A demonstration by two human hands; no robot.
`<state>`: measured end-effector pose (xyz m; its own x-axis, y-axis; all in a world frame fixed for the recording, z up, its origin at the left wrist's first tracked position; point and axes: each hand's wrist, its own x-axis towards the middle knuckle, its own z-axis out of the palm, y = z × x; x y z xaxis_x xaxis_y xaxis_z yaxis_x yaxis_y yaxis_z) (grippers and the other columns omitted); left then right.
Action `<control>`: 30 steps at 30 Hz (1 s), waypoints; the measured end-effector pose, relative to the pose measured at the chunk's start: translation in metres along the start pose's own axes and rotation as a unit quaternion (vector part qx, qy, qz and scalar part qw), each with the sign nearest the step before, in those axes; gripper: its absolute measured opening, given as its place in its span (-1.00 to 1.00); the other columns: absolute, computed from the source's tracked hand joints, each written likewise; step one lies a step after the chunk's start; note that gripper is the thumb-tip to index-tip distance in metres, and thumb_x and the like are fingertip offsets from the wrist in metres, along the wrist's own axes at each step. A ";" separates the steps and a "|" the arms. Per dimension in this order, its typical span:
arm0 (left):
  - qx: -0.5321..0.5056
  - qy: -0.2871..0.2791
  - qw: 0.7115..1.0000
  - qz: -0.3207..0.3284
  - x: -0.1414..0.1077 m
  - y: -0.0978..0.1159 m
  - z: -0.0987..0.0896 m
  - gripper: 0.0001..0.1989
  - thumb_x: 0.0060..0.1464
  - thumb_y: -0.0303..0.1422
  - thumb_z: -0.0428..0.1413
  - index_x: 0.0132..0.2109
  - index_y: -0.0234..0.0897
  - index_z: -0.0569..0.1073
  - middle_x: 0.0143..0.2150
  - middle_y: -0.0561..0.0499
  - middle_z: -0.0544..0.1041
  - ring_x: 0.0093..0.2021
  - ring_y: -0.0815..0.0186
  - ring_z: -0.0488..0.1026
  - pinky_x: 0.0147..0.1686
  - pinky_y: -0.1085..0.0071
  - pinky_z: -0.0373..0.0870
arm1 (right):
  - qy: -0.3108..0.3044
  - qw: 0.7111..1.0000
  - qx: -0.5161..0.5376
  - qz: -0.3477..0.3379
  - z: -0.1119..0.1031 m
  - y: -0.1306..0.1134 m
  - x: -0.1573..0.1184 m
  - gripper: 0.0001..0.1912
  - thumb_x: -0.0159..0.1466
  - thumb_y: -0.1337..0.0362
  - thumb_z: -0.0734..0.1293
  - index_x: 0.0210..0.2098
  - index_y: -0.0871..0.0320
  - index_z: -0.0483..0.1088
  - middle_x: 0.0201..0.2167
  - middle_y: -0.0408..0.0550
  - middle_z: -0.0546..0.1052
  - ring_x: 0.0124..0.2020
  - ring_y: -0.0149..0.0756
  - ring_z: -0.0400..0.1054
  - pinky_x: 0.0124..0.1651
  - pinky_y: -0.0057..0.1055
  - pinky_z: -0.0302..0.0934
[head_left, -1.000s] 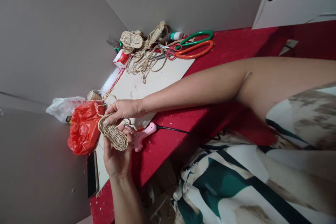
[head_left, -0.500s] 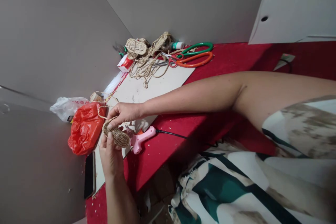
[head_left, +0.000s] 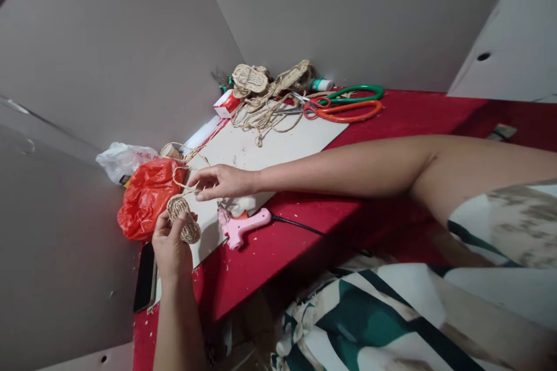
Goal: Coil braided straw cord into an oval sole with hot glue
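Observation:
A small oval coil of braided straw cord (head_left: 190,231), shaped like a little sole, is pinched between the thumb and fingers of my left hand (head_left: 172,246). From its upper end the loose straw cord (head_left: 177,182) curves up and across to my right hand (head_left: 221,181). The cord runs in between the thumb and loosely bent fingers of that hand, just above and right of the coil. A pink glue gun (head_left: 243,226) lies on the table below my right hand, its black cable trailing right.
On the red table (head_left: 243,272) lies a white board (head_left: 256,153). Straw cord bundles (head_left: 278,93), large scissors (head_left: 352,105), a small box (head_left: 226,104) and a bottle (head_left: 322,85) stand by the wall. A red plastic bag (head_left: 150,200), white bag (head_left: 124,161) and phone (head_left: 145,278) are left.
My right hand has let go of the coil and moved away from it to the upper right. My left hand still holds the coil, now turned slightly. The camera view has shifted.

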<state>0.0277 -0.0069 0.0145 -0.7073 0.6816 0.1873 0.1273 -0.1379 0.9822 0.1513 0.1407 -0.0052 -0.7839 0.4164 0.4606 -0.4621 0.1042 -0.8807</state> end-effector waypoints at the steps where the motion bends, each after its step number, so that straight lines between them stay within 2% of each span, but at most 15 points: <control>1: -0.004 0.007 1.000 -0.011 0.004 -0.001 -0.006 -0.66 -0.29 -0.36 0.34 -0.28 -0.28 0.45 -0.38 0.08 0.52 -0.45 0.35 0.49 -0.39 0.42 0.38 | 0.013 1.000 0.004 0.010 -0.001 0.003 0.000 -0.73 0.12 0.37 0.41 -0.17 0.25 0.42 -0.32 -0.13 0.47 -0.33 -0.51 0.31 -0.21 -0.52 0.21; 5: -0.010 0.013 0.998 -0.060 0.025 -0.008 -0.029 -0.65 -0.36 -0.36 0.34 -0.35 -0.30 0.42 -0.45 0.11 0.48 -0.48 0.35 0.47 -0.46 0.45 0.36 | 0.063 0.996 0.020 0.063 -0.004 0.016 0.002 -0.86 0.25 0.32 0.28 -0.24 0.27 0.41 -0.28 -0.03 0.49 -0.41 -0.51 0.33 -0.42 -0.57 0.21; 7: -0.009 0.001 0.996 -0.086 0.038 -0.013 -0.038 -0.65 -0.37 -0.37 0.34 -0.36 -0.31 0.42 -0.48 0.10 0.48 -0.49 0.33 0.47 -0.51 0.46 0.34 | 0.090 0.993 0.023 0.078 -0.006 0.022 0.002 -0.83 0.29 0.30 0.23 -0.29 0.27 0.41 -0.26 0.02 0.49 -0.42 -0.52 0.34 -0.46 -0.58 0.20; 9: -0.011 -0.017 0.994 -0.112 0.052 -0.021 -0.042 -0.66 -0.38 -0.38 0.34 -0.37 -0.32 0.41 -0.50 0.07 0.48 -0.52 0.32 0.45 -0.56 0.48 0.31 | 0.117 0.989 0.020 0.085 -0.008 0.027 0.003 -0.81 0.30 0.29 0.22 -0.31 0.27 0.40 -0.32 0.01 0.49 -0.45 -0.52 0.32 -0.46 -0.58 0.21; 12: -0.026 -0.041 0.990 -0.135 0.072 -0.037 -0.036 -0.66 -0.40 -0.40 0.35 -0.41 -0.34 0.41 -0.54 0.09 0.45 -0.59 0.40 0.39 -0.61 0.53 0.25 | 0.149 0.985 0.000 0.088 -0.013 0.032 0.003 -0.83 0.24 0.25 0.30 -0.33 0.27 0.40 -0.48 -0.08 0.45 -0.54 -0.53 0.26 -0.46 -0.54 0.22; 16: -0.070 -0.060 0.986 -0.136 0.086 -0.057 -0.021 -0.67 -0.39 -0.41 0.37 -0.42 -0.35 0.42 -0.50 0.12 0.46 -0.57 0.51 0.35 -0.56 0.61 0.24 | 0.177 0.981 -0.037 0.067 -0.017 0.033 0.002 -0.78 0.16 0.19 0.37 -0.38 0.25 0.36 -0.52 -0.13 0.43 -0.54 -0.52 0.27 -0.42 -0.51 0.23; 21: -0.106 -0.091 0.978 -0.157 0.085 -0.068 -0.019 -0.66 -0.29 -0.37 0.38 -0.31 -0.36 0.48 -0.43 0.05 0.51 -0.52 0.48 0.37 -0.52 0.59 0.28 | 0.163 0.982 -0.087 0.040 -0.015 0.035 -0.004 -0.76 0.15 0.18 0.38 -0.41 0.24 0.33 -0.53 -0.13 0.43 -0.52 -0.49 0.30 -0.40 -0.48 0.25; 25: -0.123 -0.083 0.975 -0.165 0.083 -0.073 -0.024 -0.65 -0.23 -0.35 0.37 -0.26 -0.34 0.49 -0.38 0.04 0.52 -0.48 0.47 0.39 -0.48 0.58 0.30 | 0.140 0.977 -0.158 0.000 -0.014 0.036 -0.011 -0.80 0.18 0.22 0.36 -0.43 0.25 0.35 -0.50 -0.08 0.45 -0.48 -0.46 0.32 -0.37 -0.45 0.26; 30: -0.123 -0.056 0.978 -0.161 0.081 -0.079 -0.021 -0.61 -0.20 -0.29 0.35 -0.19 -0.35 0.50 -0.34 -0.01 0.55 -0.44 0.42 0.44 -0.43 0.54 0.34 | 0.104 0.959 -0.254 -0.074 -0.018 0.035 -0.018 -0.89 0.21 0.30 0.33 -0.39 0.23 0.39 -0.43 -0.04 0.48 -0.40 -0.42 0.34 -0.26 -0.41 0.27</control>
<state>-0.0545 0.0445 -0.0478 -0.6016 0.7900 -0.1184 -0.2700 -0.0617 0.9609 0.1568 0.1529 -0.0458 -0.6011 0.5291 0.5989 -0.2587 0.5802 -0.7723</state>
